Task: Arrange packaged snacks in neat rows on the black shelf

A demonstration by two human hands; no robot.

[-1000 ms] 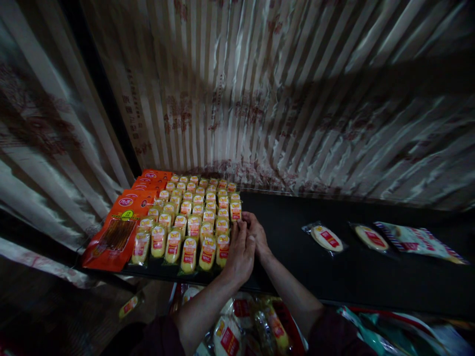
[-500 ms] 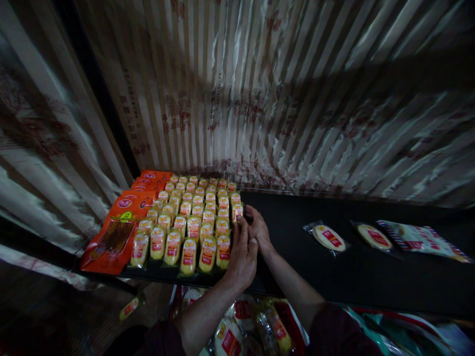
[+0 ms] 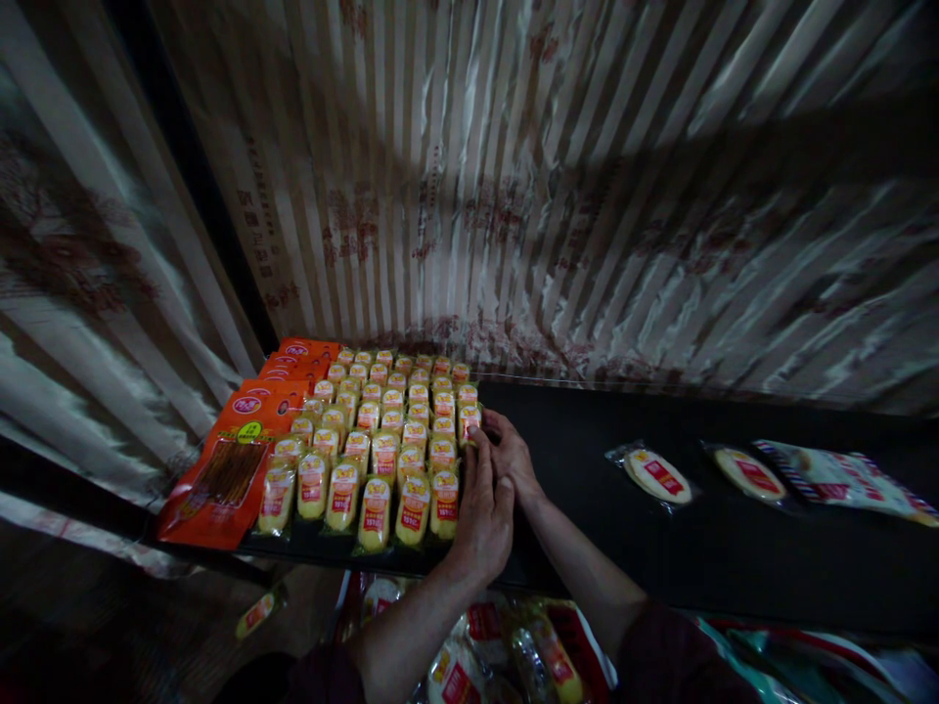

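Note:
Several rows of small yellow wrapped cakes (image 3: 385, 455) with red-and-white labels stand close together on a black shelf (image 3: 579, 548). My left hand (image 3: 484, 523) lies along the right side of the rows, fingers stretched out, with its fingertips at a wrapped cake (image 3: 469, 422) at the right edge. Just behind it my right hand (image 3: 514, 458) reaches to the same cake from the right, fingers extended and partly hidden by the left hand. The two hands overlap near their fingers. Neither hand lifts anything.
Orange snack bags (image 3: 220, 479) lie overlapped at the left end. To the right are a flat wrapped round pastry (image 3: 658, 477), another pastry (image 3: 748, 473) and a striped bag (image 3: 843, 481). Below the shelf front sits an open container of packs (image 3: 451, 675). Striped sheeting (image 3: 469, 196) hangs behind.
The view has shifted slightly, so the shelf goods appear a little lower and to the right. Both hands stay at the right edge of the cake rows, nearly unmoved against them.

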